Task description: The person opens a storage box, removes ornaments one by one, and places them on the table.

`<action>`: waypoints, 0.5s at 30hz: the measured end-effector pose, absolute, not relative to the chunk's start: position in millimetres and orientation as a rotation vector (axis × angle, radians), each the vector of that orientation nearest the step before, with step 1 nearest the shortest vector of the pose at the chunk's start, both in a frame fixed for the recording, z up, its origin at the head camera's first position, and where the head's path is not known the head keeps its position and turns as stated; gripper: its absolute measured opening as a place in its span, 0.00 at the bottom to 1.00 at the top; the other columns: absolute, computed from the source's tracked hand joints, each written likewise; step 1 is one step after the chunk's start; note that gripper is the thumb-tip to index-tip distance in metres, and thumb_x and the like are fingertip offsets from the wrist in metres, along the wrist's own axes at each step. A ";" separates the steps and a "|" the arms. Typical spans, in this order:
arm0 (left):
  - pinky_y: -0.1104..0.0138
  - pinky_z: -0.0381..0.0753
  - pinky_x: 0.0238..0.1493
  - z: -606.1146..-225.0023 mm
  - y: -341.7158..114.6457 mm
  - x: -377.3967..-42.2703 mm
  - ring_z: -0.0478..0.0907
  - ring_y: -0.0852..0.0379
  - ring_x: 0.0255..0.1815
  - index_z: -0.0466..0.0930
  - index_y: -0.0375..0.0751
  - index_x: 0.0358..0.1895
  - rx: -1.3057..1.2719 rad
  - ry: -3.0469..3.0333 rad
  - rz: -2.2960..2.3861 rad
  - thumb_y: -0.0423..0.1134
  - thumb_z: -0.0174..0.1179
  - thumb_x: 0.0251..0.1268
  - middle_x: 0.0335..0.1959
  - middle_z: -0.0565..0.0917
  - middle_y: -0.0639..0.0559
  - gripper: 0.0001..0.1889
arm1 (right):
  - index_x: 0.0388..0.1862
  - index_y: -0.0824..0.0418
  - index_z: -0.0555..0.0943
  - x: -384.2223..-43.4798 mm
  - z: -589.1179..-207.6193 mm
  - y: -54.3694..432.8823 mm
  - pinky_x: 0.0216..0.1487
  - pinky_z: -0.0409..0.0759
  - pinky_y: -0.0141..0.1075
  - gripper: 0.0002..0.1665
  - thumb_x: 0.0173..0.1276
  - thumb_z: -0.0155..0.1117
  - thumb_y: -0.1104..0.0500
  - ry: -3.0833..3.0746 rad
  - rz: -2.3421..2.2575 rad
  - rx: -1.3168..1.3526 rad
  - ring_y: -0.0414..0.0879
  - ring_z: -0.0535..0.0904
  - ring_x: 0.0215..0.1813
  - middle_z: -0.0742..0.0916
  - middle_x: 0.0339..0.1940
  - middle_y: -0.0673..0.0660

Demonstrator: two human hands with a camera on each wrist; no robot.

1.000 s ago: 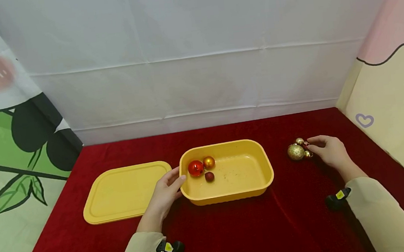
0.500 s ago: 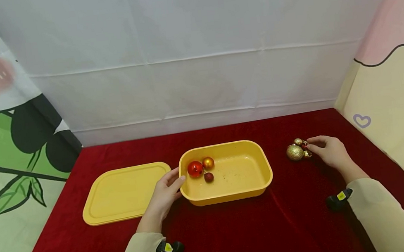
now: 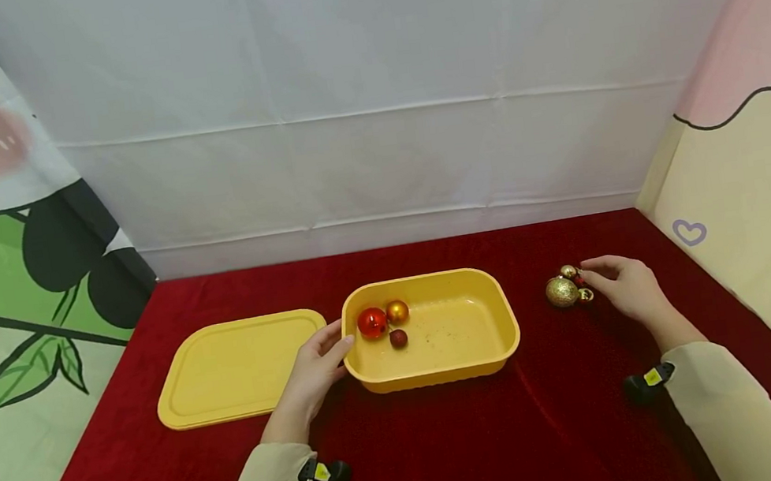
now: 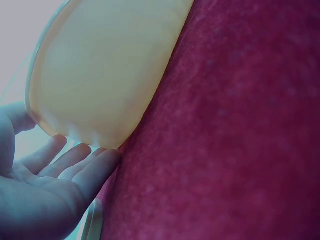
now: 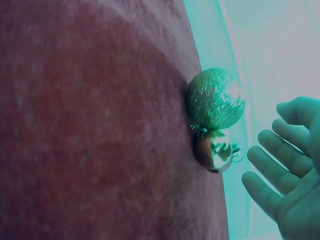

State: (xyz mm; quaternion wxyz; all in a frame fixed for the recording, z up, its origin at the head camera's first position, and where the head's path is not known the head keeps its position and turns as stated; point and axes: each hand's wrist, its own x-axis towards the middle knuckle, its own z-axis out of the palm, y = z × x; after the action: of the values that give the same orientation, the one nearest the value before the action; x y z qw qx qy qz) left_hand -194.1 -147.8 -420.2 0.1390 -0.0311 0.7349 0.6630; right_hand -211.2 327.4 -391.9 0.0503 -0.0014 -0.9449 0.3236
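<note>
A yellow plastic box (image 3: 460, 327) holds a shiny red bauble (image 3: 372, 323), a smaller gold bauble (image 3: 397, 311) and a small dark red ball (image 3: 399, 339). At its left end, my left hand (image 3: 312, 368) rests fairly straight fingertips against the outer wall, thumb at the rim. On the right lies a cluster: a large glittery gold bauble (image 3: 562, 292), two small gold baubles (image 3: 568, 271) and a red bauble (image 3: 579, 280), partly hidden. Beside it hovers my right hand (image 3: 623, 289); the right wrist view shows its loose fingers (image 5: 272, 170) apart from the visible gold baubles.
A flat yellow lid (image 3: 243, 368) lies left of the box, partly behind my left forearm. Dark red cloth (image 3: 452, 447) covers the table. A white cloth backdrop (image 3: 384, 169) stands behind, with printed cloths on both sides.
My right hand has drawn slightly up and away from the small red bauble, now fingers apart from it. The left hand and box keep their places.
</note>
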 end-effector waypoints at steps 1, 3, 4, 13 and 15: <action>0.52 0.76 0.59 -420.2 -147.8 -194.1 0.71 0.43 0.64 0.61 0.43 0.70 -0.090 2.125 1.917 0.43 0.51 0.72 0.68 0.67 0.40 0.26 | 0.55 0.66 0.78 -211.3 -391.6 326.2 0.45 0.72 0.42 0.24 0.71 0.54 0.50 -2.868 0.981 0.006 0.59 0.76 0.52 0.83 0.52 0.70; 0.52 0.76 0.59 -420.3 -147.8 -194.2 0.71 0.43 0.64 0.61 0.43 0.70 -0.092 2.124 1.916 0.43 0.51 0.72 0.68 0.67 0.40 0.26 | 0.54 0.65 0.79 -211.8 -391.1 323.8 0.44 0.72 0.41 0.23 0.71 0.55 0.50 -2.849 0.975 0.019 0.58 0.77 0.51 0.84 0.50 0.69; 0.52 0.76 0.59 -420.1 -147.9 -194.2 0.71 0.43 0.64 0.61 0.44 0.70 -0.095 2.123 1.915 0.43 0.51 0.72 0.68 0.68 0.40 0.26 | 0.54 0.65 0.79 -212.0 -390.9 322.6 0.43 0.72 0.41 0.22 0.70 0.55 0.50 -2.841 0.972 0.024 0.58 0.77 0.51 0.84 0.50 0.69; 0.52 0.75 0.59 -419.4 -148.3 -194.1 0.71 0.44 0.64 0.61 0.44 0.70 -0.109 2.130 1.911 0.43 0.51 0.71 0.68 0.68 0.40 0.26 | 0.54 0.64 0.80 -211.3 -382.7 308.1 0.45 0.74 0.40 0.22 0.70 0.57 0.49 -2.818 1.007 0.061 0.57 0.78 0.51 0.84 0.50 0.67; 0.52 0.75 0.59 -419.7 -148.4 -194.0 0.71 0.44 0.64 0.61 0.44 0.70 -0.106 2.129 1.912 0.43 0.51 0.71 0.68 0.68 0.40 0.26 | 0.53 0.64 0.80 -211.1 -381.5 304.6 0.44 0.74 0.37 0.22 0.70 0.57 0.49 -2.812 1.012 0.070 0.56 0.78 0.51 0.85 0.50 0.66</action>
State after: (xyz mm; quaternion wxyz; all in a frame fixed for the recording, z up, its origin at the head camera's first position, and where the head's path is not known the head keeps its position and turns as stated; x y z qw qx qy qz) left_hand -194.0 -148.4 -419.7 0.1385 -0.0365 0.7363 0.6613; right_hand -211.1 304.6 -381.5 0.0759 0.0233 -0.9380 0.3375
